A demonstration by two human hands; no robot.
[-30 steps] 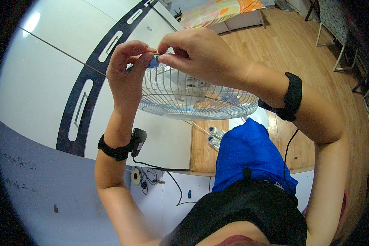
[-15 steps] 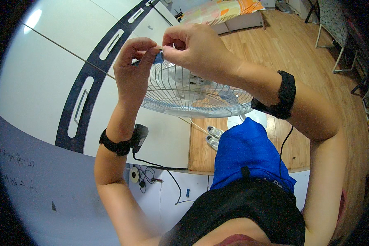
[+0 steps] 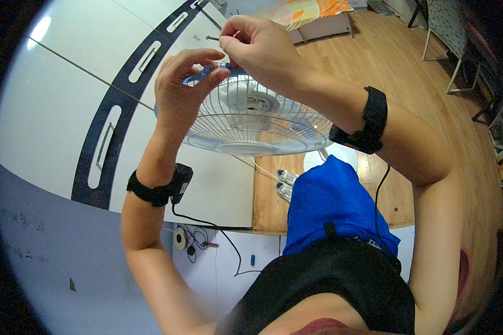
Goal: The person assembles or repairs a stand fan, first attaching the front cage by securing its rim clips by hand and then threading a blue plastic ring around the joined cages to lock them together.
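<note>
A fan with a wire guard (image 3: 251,131) stands ahead of me, its blue rim (image 3: 198,75) at the far upper side. My left hand (image 3: 187,75) is curled round this rim, thumb on the near side and fingers over it. A small blue piece (image 3: 223,66) sits on the rim by the left thumb tip. Just above it and apart from the rim, my right hand (image 3: 257,47) is closed in a pinch. A thin metal screw (image 3: 212,38) sticks out to the left from its fingers. Black straps with small boxes circle both forearms.
White cabinets (image 3: 56,111) with dark handle panels rise on the left. A pair of shoes (image 3: 285,184) lies on the wood floor beside the fan's white base (image 3: 346,159). Coiled cables (image 3: 193,240) lie lower left. A bed (image 3: 318,22) and a folding chair (image 3: 450,56) stand farther off.
My right hand has lifted up and away from the rim, and a screw now shows in its fingers. My left thumb and forefinger have parted a little. The view has shifted slightly.
</note>
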